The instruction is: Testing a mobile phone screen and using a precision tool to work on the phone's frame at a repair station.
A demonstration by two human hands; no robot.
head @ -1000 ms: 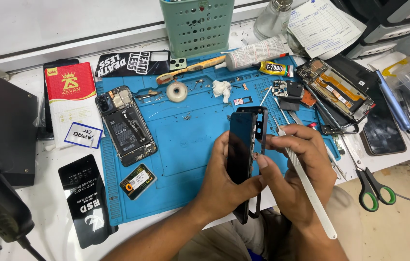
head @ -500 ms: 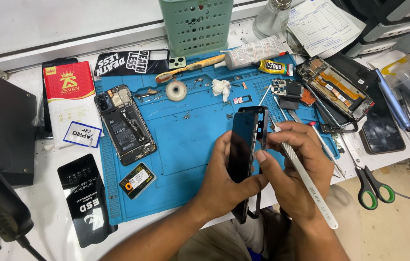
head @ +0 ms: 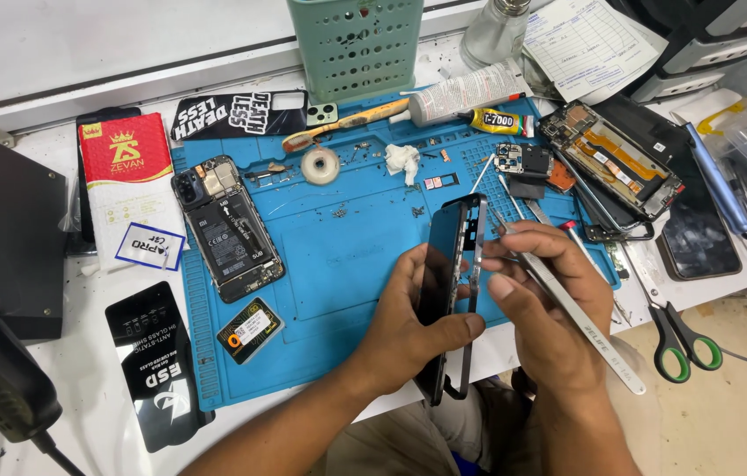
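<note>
My left hand (head: 413, 313) grips a black phone frame with its screen (head: 444, 282), held on edge and upright over the near edge of the blue work mat (head: 347, 256). My right hand (head: 545, 304) holds metal tweezers (head: 580, 317), their tips touching the frame's right side rail near the top. An opened phone (head: 228, 227) with its battery exposed lies face down on the mat to the left.
A green perforated basket (head: 356, 44) stands at the back. A second opened phone (head: 611, 163), a glue tube (head: 492, 119), a tape roll (head: 320, 165), a toothbrush (head: 347, 123) and small parts lie around. Green-handled scissors (head: 677, 344) sit at the right edge. Packaging lies left.
The phone frame has stayed in my left hand, shifting only slightly. My right hand has brought the tweezers' tips up to the frame's side rail.
</note>
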